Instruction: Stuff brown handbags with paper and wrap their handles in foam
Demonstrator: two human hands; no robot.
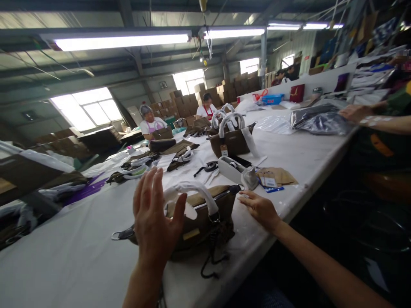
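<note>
A brown handbag [205, 218] with white-wrapped handles [192, 190] lies on the white table [80, 256] right in front of me. My left hand [154, 220] is raised above the bag's left end, fingers stretched out and apart, holding nothing. My right hand [258, 207] rests on the table at the bag's right end, fingers loosely extended toward its zipper corner, nothing in it. A dark strap [212, 256] hangs from the bag over the table edge.
A second brown handbag [233, 139] stands upright farther along. Paper tags [276, 176], a white tape holder [233, 169] and several more bags lie around. A co-worker's arm [369, 119] reaches in at right by a plastic-wrapped item [321, 122]. Two people sit at the far end.
</note>
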